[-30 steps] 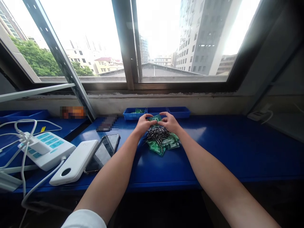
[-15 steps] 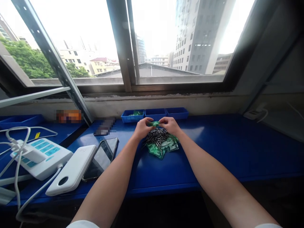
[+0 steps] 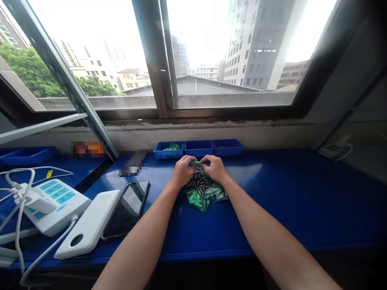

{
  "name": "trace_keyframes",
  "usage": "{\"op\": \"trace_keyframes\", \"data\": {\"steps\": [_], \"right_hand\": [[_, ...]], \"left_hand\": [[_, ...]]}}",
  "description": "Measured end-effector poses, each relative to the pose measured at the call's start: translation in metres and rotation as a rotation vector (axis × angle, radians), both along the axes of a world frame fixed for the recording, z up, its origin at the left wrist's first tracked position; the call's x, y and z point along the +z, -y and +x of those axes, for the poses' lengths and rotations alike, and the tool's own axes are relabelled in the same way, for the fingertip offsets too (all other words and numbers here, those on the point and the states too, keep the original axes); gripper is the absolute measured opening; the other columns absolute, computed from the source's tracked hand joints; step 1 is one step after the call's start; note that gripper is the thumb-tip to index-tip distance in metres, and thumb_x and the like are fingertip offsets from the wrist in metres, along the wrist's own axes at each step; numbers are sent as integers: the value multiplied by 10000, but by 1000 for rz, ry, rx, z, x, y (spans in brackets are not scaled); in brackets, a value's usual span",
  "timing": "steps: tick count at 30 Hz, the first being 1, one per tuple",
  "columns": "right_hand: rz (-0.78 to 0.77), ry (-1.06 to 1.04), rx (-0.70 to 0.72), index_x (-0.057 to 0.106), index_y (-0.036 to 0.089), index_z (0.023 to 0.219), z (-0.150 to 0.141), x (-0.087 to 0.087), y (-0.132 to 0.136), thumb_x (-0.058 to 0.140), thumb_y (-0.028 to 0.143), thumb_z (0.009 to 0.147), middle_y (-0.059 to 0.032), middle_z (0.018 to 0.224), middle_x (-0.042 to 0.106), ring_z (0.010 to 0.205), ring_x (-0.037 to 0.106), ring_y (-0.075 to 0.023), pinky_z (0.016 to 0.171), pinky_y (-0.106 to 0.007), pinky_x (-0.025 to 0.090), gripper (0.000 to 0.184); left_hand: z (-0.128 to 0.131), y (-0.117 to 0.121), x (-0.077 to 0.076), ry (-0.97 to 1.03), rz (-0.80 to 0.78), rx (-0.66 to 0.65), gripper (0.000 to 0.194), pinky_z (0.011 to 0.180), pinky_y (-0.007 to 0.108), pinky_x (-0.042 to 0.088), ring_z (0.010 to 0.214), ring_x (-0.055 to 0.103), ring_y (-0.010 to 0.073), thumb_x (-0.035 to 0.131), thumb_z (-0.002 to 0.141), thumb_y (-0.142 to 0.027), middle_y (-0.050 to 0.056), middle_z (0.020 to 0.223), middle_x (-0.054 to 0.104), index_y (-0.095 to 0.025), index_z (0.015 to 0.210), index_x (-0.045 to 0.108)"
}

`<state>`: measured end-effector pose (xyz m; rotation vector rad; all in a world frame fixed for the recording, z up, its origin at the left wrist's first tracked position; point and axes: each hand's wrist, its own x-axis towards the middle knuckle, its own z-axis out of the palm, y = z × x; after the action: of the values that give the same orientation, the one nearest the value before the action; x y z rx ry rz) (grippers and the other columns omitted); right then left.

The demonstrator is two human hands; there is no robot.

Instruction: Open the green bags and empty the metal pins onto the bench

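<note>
Between my two hands is a small green plastic bag (image 3: 196,162), pinched at its left side by my left hand (image 3: 183,171) and at its right side by my right hand (image 3: 215,167). Fingers and thumbs of both hands are closed on it. Just below and in front of the hands lies a heap of thin dark metal pieces (image 3: 200,180), like screws or rivets; their exact kind is too small to tell. Under and around the heap, more green plastic bags (image 3: 196,198) rest on the blue table (image 3: 208,233). What the pinched bag contains cannot be made out.
Three blue bins (image 3: 198,150) stand along the wall behind my hands; the left one has green bags in it. On the left lie a phone (image 3: 127,209), a white power bank (image 3: 89,225) and a power strip (image 3: 59,203) with cables. A metal shelf post (image 3: 65,76) rises at left.
My hands, still pinching the green bag, appear slightly lower and closer together over the heap. The whole view has shifted a little.
</note>
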<state>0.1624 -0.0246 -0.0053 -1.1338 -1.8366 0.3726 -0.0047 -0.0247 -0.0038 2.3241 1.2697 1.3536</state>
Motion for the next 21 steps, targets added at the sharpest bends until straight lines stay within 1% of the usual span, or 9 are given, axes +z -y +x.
{"op": "trace_keyframes", "data": {"steps": [3,5,6,8,10,12,14,16,21], "right_hand": [[-60,-27,42,660,201,768,5,1,0,570,255,747,-17,747,664,677,575,-155,639,-270,428,108],[-72,-44,22,659,199,762,8,1,-1,577,271,746,-23,745,666,674,579,-162,643,-280,435,110],[-65,-50,3,661,198,758,9,1,-1,581,272,745,-29,753,668,689,583,-169,654,-288,441,109],[-19,-57,-22,666,198,751,9,1,-2,585,253,743,-42,790,675,752,594,-186,688,-304,454,98],[62,-56,-22,670,200,743,7,3,-2,581,211,743,-49,834,680,825,596,-196,735,-318,464,90],[152,-42,-15,672,200,728,5,5,0,568,166,747,-52,847,681,857,592,-195,779,-331,469,110],[217,-18,-5,675,201,716,4,7,2,551,131,754,-54,853,682,870,589,-193,803,-344,475,148],[245,0,1,681,210,710,3,8,4,540,117,760,-55,871,684,894,584,-199,814,-361,482,176],[244,40,16,690,233,683,4,2,4,559,133,760,-52,977,686,941,561,-215,821,-404,492,182]], "left_hand": [[1,2,2,75,-92,10,331,710,282,467,815,611,176,615,747,-265,34,920,652,-222,1071,562],[1,2,3,140,-163,2,431,690,277,471,766,618,161,625,736,-256,11,885,660,-231,1149,502],[1,3,3,167,-186,-6,444,690,276,474,756,621,157,623,735,-244,5,870,663,-232,1159,490],[1,3,2,195,-185,-23,365,721,284,480,785,623,160,614,735,-218,10,875,666,-222,1090,530],[0,2,2,182,-135,-31,192,775,299,478,847,618,172,606,732,-200,30,910,664,-207,924,595],[0,2,1,156,-77,-32,75,819,312,470,892,610,184,605,721,-180,45,945,659,-200,793,612],[-1,2,0,140,-43,-32,70,839,325,464,910,606,190,600,706,-149,52,972,653,-199,753,615],[-2,2,0,133,-29,-23,100,848,337,463,926,603,198,584,692,-114,55,999,646,-199,736,613],[-5,1,-1,114,11,51,189,875,376,447,1026,561,232,524,660,-48,64,1088,608,-202,727,611]]}}
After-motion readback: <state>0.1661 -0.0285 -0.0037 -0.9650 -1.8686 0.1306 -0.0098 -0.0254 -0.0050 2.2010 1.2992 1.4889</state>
